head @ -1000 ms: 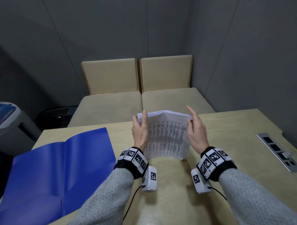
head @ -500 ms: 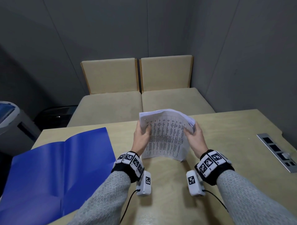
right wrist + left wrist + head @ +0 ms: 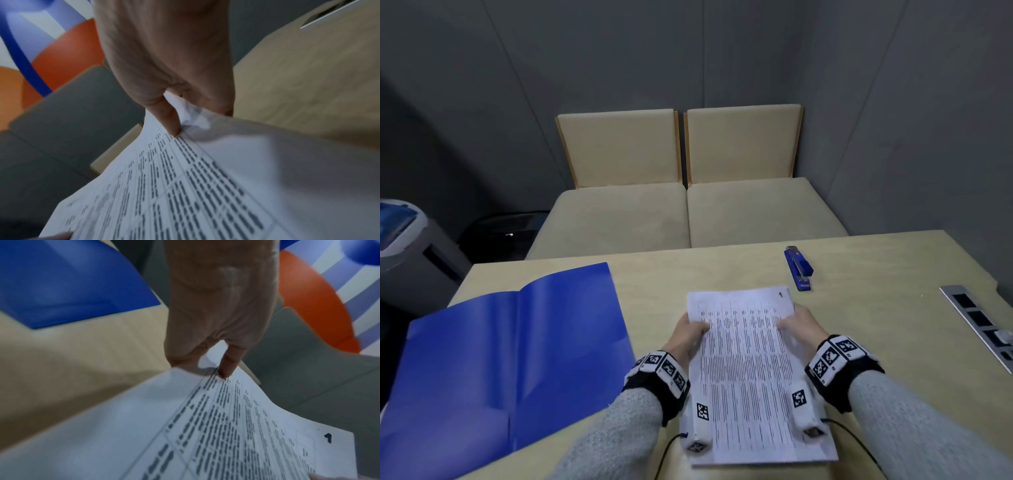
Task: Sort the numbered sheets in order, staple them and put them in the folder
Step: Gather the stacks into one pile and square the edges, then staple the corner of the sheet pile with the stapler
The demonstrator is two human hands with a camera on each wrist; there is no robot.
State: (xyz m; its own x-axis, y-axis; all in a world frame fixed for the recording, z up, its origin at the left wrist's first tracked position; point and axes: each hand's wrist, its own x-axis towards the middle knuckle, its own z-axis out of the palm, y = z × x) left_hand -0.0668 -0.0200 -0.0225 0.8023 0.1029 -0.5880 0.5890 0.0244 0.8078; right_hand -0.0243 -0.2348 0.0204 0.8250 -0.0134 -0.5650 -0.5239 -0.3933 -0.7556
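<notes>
While both hands pinch its side edges, sheet stack (image 3: pixel 750 370), white, densely printed, top corner numbered 1.

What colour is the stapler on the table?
Blue, with a silvery metal end. The stapler shows best in the head view, lying beyond the sheets.

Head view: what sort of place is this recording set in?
Probably a small office meeting booth: a light wooden table with a built-in socket strip, two beige cushioned seats against grey panel walls, and a blue stapler and open blue folder out.
</notes>
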